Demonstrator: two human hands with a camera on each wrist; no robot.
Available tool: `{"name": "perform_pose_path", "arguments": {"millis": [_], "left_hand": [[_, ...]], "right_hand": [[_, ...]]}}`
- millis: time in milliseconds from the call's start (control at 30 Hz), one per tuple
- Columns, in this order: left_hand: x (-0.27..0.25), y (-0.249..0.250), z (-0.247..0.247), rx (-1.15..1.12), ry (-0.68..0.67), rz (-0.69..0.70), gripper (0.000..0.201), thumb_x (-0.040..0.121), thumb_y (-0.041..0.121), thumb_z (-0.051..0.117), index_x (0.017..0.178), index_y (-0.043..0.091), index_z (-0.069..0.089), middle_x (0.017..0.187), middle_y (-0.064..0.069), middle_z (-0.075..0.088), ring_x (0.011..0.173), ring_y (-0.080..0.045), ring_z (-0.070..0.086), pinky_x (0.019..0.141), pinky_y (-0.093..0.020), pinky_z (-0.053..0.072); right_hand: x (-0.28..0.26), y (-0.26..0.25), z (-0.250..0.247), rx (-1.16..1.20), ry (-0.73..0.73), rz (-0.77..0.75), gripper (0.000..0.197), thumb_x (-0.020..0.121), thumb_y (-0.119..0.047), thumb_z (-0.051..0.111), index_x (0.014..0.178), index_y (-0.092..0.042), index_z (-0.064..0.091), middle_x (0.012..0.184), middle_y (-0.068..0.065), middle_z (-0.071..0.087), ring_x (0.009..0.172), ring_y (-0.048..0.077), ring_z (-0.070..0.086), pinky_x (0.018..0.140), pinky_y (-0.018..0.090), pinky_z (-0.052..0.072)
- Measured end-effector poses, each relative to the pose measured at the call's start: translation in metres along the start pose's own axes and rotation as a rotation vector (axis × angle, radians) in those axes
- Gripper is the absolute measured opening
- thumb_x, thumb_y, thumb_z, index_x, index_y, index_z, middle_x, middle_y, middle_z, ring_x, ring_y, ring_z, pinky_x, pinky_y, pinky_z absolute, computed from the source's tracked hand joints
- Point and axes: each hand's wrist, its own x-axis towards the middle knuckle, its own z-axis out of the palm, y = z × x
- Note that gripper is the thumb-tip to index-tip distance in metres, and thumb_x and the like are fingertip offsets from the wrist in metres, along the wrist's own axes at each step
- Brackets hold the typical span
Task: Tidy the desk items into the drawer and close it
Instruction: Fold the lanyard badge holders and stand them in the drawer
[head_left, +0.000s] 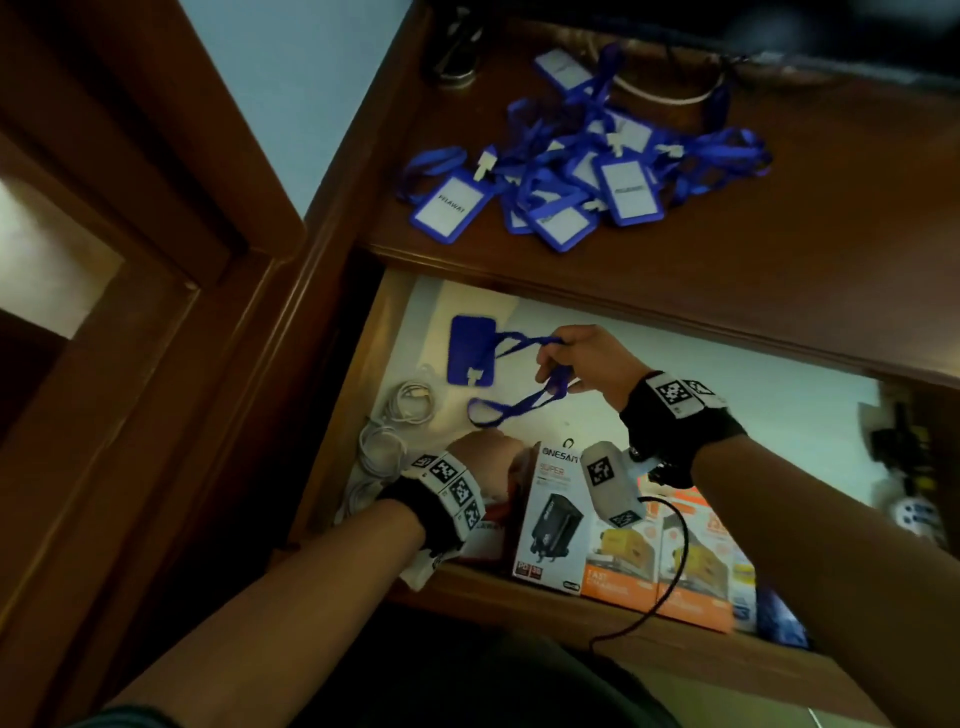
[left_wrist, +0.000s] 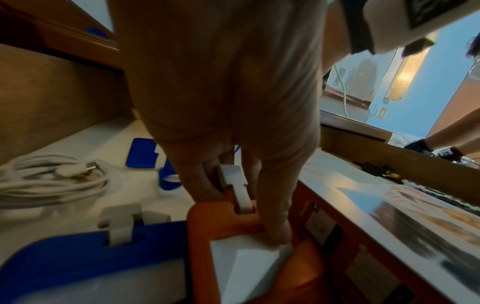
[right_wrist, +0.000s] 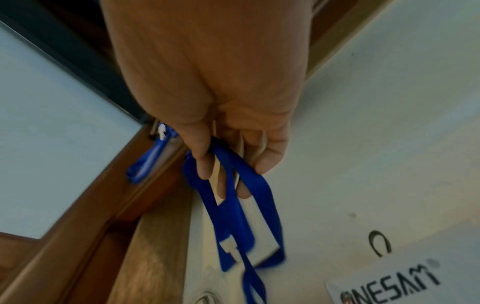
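Note:
The drawer under the desk top stands open. My right hand grips the blue lanyard of a blue badge holder at the drawer's back left; whether the holder touches the floor I cannot tell. My left hand is low in the drawer's front left and pinches the white clip of an orange badge holder beside a charger box. A second blue badge holder lies next to it.
Several blue badge holders with tangled lanyards lie piled on the desk top. In the drawer are coiled white cables, a white ONESAM charger box, orange boxes and dark items at the right end.

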Motion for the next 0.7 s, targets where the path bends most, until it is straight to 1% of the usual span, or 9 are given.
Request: {"name": "perform_pose_path", "arguments": {"millis": [67, 133, 233, 300, 400, 500, 567, 633, 700], "left_hand": [[0.0, 0.0, 0.004, 0.0, -0.001, -0.027, 0.033, 0.074, 0.02, 0.072, 0.101, 0.01, 0.056, 0.105, -0.009, 0.058, 0.098, -0.029, 0.059, 0.077, -0.034, 0.048], [0.0, -0.002, 0.004, 0.006, -0.004, -0.059, 0.045, 0.073, 0.024, 0.075, 0.112, 0.011, 0.056, 0.117, -0.01, 0.053, 0.107, -0.028, 0.054, 0.086, -0.037, 0.048], [0.0, -0.006, -0.005, -0.048, 0.02, -0.109, 0.056, 0.074, 0.035, 0.076, 0.123, 0.019, 0.054, 0.126, -0.006, 0.046, 0.116, -0.025, 0.048, 0.096, -0.038, 0.044], [-0.001, -0.007, -0.018, -0.08, 0.073, -0.142, 0.05, 0.077, 0.038, 0.072, 0.121, 0.021, 0.056, 0.127, -0.004, 0.048, 0.116, -0.022, 0.05, 0.097, -0.036, 0.044], [-0.006, -0.003, -0.049, -0.129, 0.189, -0.156, 0.038, 0.08, 0.032, 0.069, 0.116, 0.019, 0.062, 0.122, -0.002, 0.057, 0.112, -0.02, 0.055, 0.094, -0.031, 0.045], [-0.007, 0.012, -0.077, -0.325, 0.354, -0.071, 0.034, 0.076, 0.019, 0.072, 0.109, 0.017, 0.064, 0.115, -0.003, 0.064, 0.106, -0.021, 0.059, 0.089, -0.032, 0.049], [-0.003, 0.027, -0.089, -0.421, 0.482, 0.018, 0.045, 0.072, 0.019, 0.076, 0.114, 0.019, 0.059, 0.12, -0.001, 0.059, 0.111, -0.018, 0.055, 0.092, -0.031, 0.046], [-0.002, 0.045, -0.098, -0.479, 0.549, 0.151, 0.059, 0.07, 0.02, 0.079, 0.123, 0.021, 0.052, 0.125, 0.005, 0.052, 0.116, -0.012, 0.048, 0.098, -0.029, 0.04], [-0.003, 0.066, -0.106, -0.449, 0.546, 0.284, 0.061, 0.07, 0.014, 0.077, 0.125, 0.018, 0.051, 0.117, 0.013, 0.049, 0.113, -0.004, 0.044, 0.093, -0.02, 0.034]], "right_hand": [[-0.016, -0.007, -0.008, 0.021, -0.012, -0.038, 0.021, 0.097, -0.004, 0.043, 0.087, -0.006, 0.061, 0.086, 0.018, 0.068, 0.066, 0.025, 0.059, 0.058, 0.025, 0.048], [-0.029, -0.014, -0.016, 0.029, -0.007, -0.07, 0.021, 0.098, -0.006, 0.043, 0.089, -0.005, 0.062, 0.086, 0.019, 0.069, 0.067, 0.026, 0.062, 0.056, 0.022, 0.049], [-0.047, -0.025, -0.026, 0.04, -0.018, -0.132, 0.023, 0.101, -0.01, 0.042, 0.093, -0.002, 0.062, 0.084, 0.02, 0.07, 0.075, 0.033, 0.066, 0.069, 0.031, 0.049], [-0.057, -0.033, -0.034, 0.021, -0.008, -0.183, 0.024, 0.101, -0.011, 0.042, 0.093, -0.001, 0.062, 0.082, 0.02, 0.071, 0.077, 0.035, 0.068, 0.076, 0.04, 0.048], [-0.074, -0.046, -0.047, 0.008, 0.011, -0.262, 0.026, 0.1, -0.013, 0.044, 0.092, 0.001, 0.064, 0.079, 0.021, 0.071, 0.071, 0.031, 0.067, 0.076, 0.041, 0.047], [-0.096, -0.058, -0.062, 0.006, 0.031, -0.316, 0.03, 0.099, -0.018, 0.048, 0.092, 0.006, 0.066, 0.073, 0.02, 0.071, 0.069, 0.026, 0.063, 0.073, 0.037, 0.044], [-0.112, -0.065, -0.071, -0.001, 0.053, -0.354, 0.032, 0.098, -0.018, 0.05, 0.087, 0.006, 0.067, 0.071, 0.019, 0.071, 0.068, 0.022, 0.061, 0.074, 0.037, 0.045], [-0.124, -0.071, -0.08, 0.025, 0.055, -0.386, 0.032, 0.098, -0.018, 0.051, 0.085, 0.007, 0.067, 0.07, 0.022, 0.07, 0.066, 0.02, 0.061, 0.075, 0.035, 0.046], [-0.139, -0.074, -0.09, 0.075, 0.046, -0.425, 0.033, 0.098, -0.017, 0.05, 0.085, 0.009, 0.066, 0.067, 0.024, 0.067, 0.064, 0.021, 0.06, 0.073, 0.03, 0.048]]}}
